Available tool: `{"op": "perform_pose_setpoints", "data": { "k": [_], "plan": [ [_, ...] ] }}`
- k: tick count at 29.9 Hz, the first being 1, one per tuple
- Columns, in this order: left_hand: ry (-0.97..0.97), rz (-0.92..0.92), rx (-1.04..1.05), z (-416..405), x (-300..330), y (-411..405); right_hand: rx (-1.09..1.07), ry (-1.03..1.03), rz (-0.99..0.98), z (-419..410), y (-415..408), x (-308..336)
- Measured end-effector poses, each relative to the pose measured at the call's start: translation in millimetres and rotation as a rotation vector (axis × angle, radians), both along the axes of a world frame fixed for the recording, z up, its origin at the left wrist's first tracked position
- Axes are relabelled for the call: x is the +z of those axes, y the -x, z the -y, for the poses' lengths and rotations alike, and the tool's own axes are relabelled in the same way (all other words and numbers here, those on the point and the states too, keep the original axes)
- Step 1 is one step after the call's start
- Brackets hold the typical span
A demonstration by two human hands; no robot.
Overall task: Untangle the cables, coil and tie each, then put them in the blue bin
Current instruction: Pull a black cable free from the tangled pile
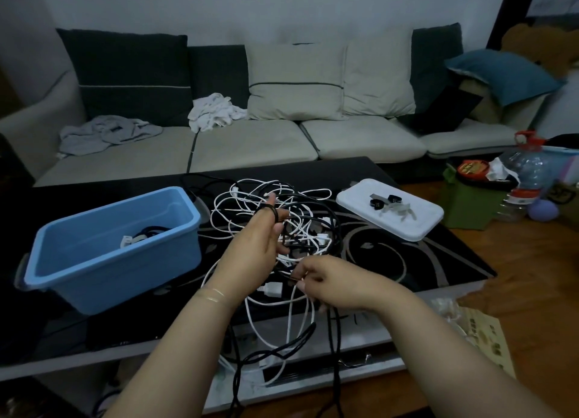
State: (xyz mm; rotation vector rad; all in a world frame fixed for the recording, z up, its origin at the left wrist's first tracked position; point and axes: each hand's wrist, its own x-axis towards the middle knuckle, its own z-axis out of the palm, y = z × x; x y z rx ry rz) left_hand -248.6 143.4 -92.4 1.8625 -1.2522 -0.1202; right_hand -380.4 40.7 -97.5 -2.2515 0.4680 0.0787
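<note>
Tangling cables [300, 226] between both hands

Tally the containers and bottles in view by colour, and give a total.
Blue bin: 1
White lid: 1
Green bin: 1
Clear bottles: 2, big bottle and small bottle
Total: 5
</note>
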Motion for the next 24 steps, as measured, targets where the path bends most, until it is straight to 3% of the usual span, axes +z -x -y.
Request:
{"op": "perform_pose_setpoints", "data": {
  "k": [4,8,10,14,16,21,24],
  "plan": [
    [-0.196,0.134,-0.02,-0.6,-1.9,-1.4,-0.112,0.184,0.181,0.7,0.6,0.8],
    [-0.22,0.067,-0.087,0.2,-4.4,4.0,-0.213,0.141,0.392,-0.8,2.9,3.6],
    [-0.167,-0.052,-0.13,0.0,-3.0,8.9,-0.239,0.152,0.448,-0.2,4.2,6.6],
    [-0.065,-0.54,-0.299,-1.5,6.0,14.7,-0.321,0.145,0.544,8.9,3.7,6.5],
    [-0.044,-0.676,-0.355,-1.6,7.6,16.9,-0.304,0.134,0.551,11.9,2.7,4.1],
    [-0.07,-0.743,-0.404,-2.5,7.2,18.2,-0.274,0.254,0.493,9.5,2.8,3.0],
    [-0.072,-0.782,-0.439,-2.9,7.8,18.4,-0.298,0.274,0.557,9.1,2.9,-0.4]
  ]
}}
